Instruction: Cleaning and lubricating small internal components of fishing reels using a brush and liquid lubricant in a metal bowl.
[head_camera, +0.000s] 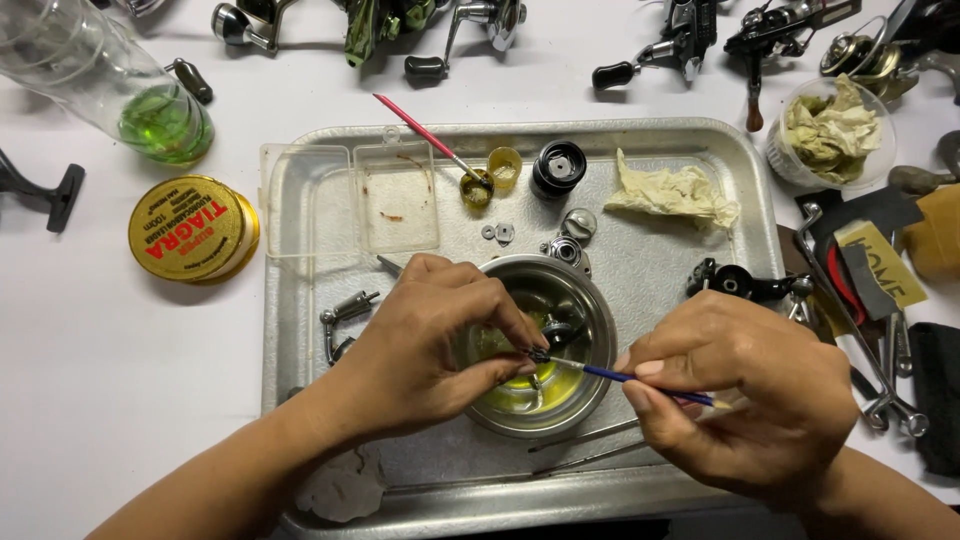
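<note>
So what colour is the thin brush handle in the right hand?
Dark blue brush handle, held in the right hand; head view.

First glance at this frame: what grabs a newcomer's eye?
Dead centre, two hands meet over a steel bowl of yellowish liquid on a metal tray: the left hand pinches a small part, the right hand touches it with a thin blue brush. Next, the yellow round tin left of the tray and the green-bottomed clear bottle at top left.
</note>
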